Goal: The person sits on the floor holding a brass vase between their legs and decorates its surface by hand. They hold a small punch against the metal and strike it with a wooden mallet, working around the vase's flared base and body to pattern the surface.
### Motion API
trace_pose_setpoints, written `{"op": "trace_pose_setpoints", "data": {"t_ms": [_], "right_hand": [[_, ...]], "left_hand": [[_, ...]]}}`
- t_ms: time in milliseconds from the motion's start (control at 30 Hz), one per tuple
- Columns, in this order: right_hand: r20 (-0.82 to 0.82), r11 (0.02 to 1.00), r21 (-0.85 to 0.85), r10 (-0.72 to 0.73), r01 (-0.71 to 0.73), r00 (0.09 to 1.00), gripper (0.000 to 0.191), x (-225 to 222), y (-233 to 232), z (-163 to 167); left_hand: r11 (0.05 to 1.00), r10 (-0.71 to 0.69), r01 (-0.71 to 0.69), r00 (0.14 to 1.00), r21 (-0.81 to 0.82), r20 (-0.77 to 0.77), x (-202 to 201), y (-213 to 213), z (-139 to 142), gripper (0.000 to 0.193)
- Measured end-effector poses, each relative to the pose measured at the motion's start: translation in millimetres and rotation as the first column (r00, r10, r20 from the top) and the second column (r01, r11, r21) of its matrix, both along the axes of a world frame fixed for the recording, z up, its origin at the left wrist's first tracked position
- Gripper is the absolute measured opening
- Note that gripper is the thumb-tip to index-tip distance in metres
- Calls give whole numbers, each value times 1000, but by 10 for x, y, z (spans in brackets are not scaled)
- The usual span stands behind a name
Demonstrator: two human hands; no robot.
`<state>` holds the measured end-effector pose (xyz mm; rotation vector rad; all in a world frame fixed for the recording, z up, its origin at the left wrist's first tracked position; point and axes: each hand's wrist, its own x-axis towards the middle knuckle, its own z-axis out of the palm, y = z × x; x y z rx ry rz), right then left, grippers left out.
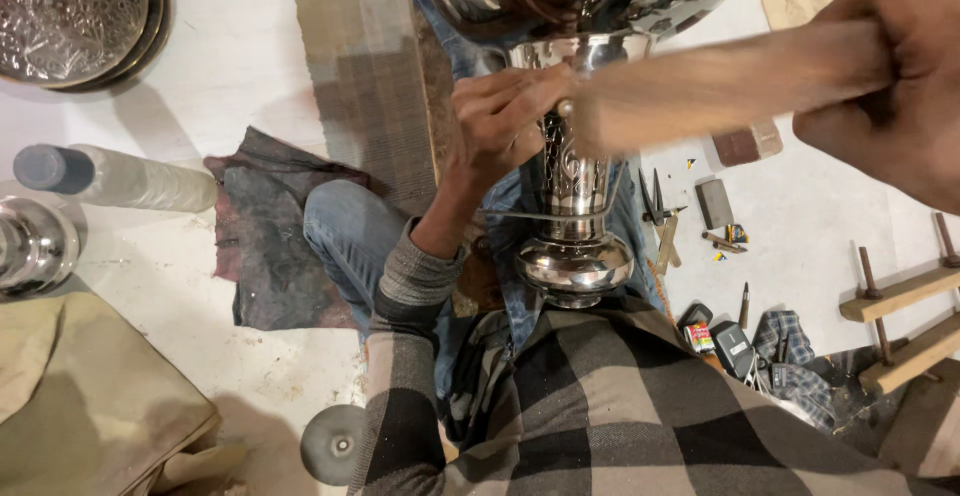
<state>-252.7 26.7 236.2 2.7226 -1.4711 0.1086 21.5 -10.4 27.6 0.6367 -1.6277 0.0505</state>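
Observation:
A tall shiny metal vessel point(575, 246) with an engraved stem lies across my lap, its round foot toward me and its wide bowl at the top of the view. My left hand point(505, 116) pinches a small metal punch against the stem just below the bowl. My right hand point(890, 81) grips a wooden mallet point(720, 81) at the upper right; its blurred head is close to the punch. A thin wire loops around the stem lower down.
Embossed metal plates point(75, 16) sit at the top left, a plastic bottle point(115, 178) and a shiny metal piece point(30, 246) on the left. Small tools point(665, 221) and scissors lie on the floor to the right, beside wooden blocks point(900, 296). A dark cloth point(265, 246) lies by my knee.

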Motion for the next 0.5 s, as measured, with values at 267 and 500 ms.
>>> {"op": "trace_pose_setpoints", "data": {"t_ms": [267,500], "right_hand": [[68,990,106,-97,90,993,29,236,-88,86],[-65,1000,-24,3,-5,998,31,304,-121,107]], "left_hand": [[988,90,-58,971,146,-221,-119,106,-70,18],[985,156,-138,967,100,-201,-116,147,-206,10]]}}
